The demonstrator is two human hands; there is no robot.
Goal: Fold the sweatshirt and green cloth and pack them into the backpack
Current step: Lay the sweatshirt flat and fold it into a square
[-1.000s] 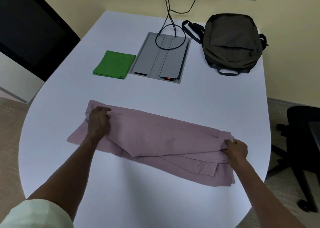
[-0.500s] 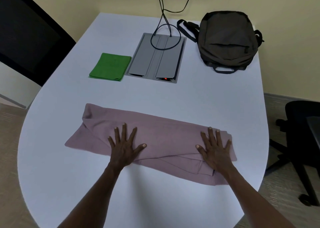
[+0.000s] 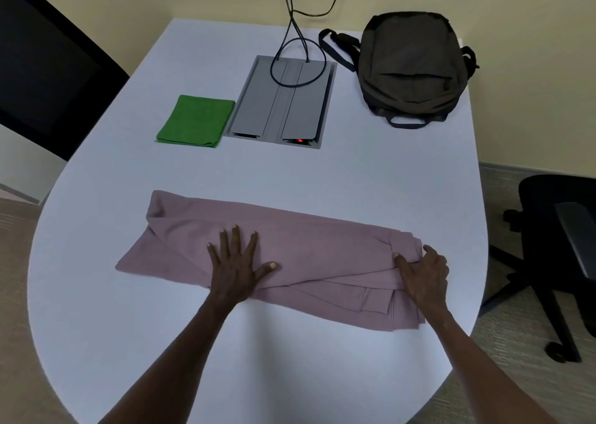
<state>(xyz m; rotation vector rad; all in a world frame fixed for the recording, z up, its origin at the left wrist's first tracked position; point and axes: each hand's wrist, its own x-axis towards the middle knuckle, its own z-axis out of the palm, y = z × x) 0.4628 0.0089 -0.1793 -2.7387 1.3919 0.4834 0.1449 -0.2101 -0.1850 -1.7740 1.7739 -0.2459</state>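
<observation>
- My left hand (image 3: 238, 264) lies flat, fingers spread, on the middle of the sweatshirt (image 3: 290, 246); if it lifts early, I judge the folded band may spring open.
- My right hand (image 3: 422, 270) pinches the sweatshirt's right end, near the worktop (image 3: 371, 178) edge; the loose layers there could slip off.
- Beyond the sweatshirt lies the folded green cloth (image 3: 196, 121).
- Farthest beyond the sweatshirt, the backpack (image 3: 412, 65) looks closed; packing would stall.

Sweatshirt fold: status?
Left hand flat on sweatshirt. Right hand pinching its right end. Green cloth folded; backpack looks closed. Nothing in the way.
</observation>
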